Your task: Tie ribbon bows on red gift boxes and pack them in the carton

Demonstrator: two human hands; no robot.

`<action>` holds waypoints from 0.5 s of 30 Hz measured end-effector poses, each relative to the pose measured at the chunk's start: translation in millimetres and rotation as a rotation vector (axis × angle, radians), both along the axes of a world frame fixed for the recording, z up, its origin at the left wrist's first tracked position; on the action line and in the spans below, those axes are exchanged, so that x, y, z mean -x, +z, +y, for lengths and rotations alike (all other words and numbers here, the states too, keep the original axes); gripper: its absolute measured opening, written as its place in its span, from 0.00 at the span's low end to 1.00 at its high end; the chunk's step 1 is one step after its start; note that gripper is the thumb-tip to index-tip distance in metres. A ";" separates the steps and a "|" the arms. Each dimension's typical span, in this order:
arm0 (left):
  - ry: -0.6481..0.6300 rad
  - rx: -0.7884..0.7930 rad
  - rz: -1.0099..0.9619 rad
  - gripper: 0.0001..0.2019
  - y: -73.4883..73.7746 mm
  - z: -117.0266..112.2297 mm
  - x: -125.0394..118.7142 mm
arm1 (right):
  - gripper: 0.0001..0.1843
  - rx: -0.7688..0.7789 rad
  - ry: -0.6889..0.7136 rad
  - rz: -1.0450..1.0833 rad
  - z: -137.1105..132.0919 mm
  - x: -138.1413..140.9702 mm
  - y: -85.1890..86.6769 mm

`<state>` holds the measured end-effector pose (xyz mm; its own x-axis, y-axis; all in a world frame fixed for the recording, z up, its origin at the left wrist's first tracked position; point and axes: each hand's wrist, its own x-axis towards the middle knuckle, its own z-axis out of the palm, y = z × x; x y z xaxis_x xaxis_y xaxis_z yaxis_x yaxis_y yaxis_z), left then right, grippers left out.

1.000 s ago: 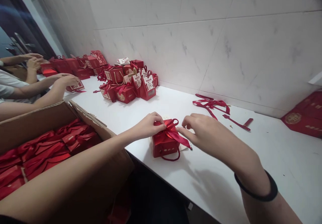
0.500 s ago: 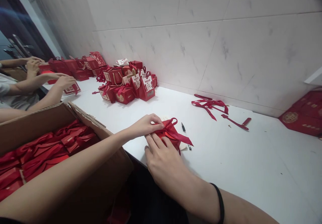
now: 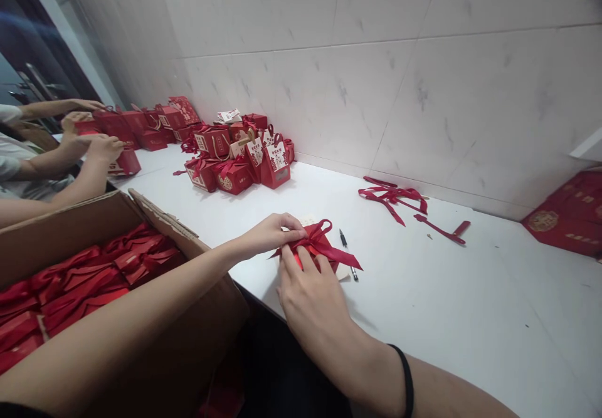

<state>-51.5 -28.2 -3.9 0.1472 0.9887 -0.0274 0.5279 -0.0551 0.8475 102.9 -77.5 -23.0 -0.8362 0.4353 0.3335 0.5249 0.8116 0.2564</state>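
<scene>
A small red gift box (image 3: 324, 237) with a ribbon bow (image 3: 316, 233) on top stands near the front edge of the white table. My left hand (image 3: 275, 233) comes in from the left, its thumb and fingers pinched on the red ribbon by the knot. Over the near side of the box curls my right hand (image 3: 313, 292), fingers bent against it and partly hiding it. One ribbon tail (image 3: 345, 257) sticks out to the right. Just beyond the box lies a black-capped pen (image 3: 343, 239), partly covering pale paper.
A cardboard carton (image 3: 207, 274) of ribboned red boxes stands at my left. Stacked gift boxes (image 3: 235, 173) line the wall. Loose ribbons (image 3: 395, 195) and a red strap (image 3: 442, 230) lie right of centre. A co-worker's hands (image 3: 106, 148) handle boxes at far left.
My right hand has shifted right and up, its fingers now further over the box front; a ribbon end shows at the left. My left hand keeps its pinch. The co-worker's hands and box moved left.
</scene>
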 end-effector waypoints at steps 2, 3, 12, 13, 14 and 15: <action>-0.005 -0.049 0.070 0.14 0.5 -0.5 -1.2 | 0.22 0.010 0.016 0.005 -0.4 0.1 -0.9; -0.004 -0.075 0.099 0.13 1.3 -1.3 -2.3 | 0.22 0.019 0.019 0.011 -1.1 -0.1 -0.6; 0.011 -0.227 0.262 0.08 3.5 -8.5 -13.0 | 0.18 0.068 -0.003 0.041 -7.9 -0.2 5.5; 0.010 -0.238 0.263 0.07 2.2 -8.0 -13.0 | 0.17 0.061 -0.001 0.043 -8.0 1.0 5.2; 0.010 -0.247 0.264 0.06 0.9 -7.4 -13.0 | 0.15 0.058 0.005 0.042 -8.1 2.2 5.2; 0.012 -0.255 0.268 0.06 -0.2 -6.9 -12.9 | 0.15 0.066 0.012 0.040 -8.5 3.1 5.7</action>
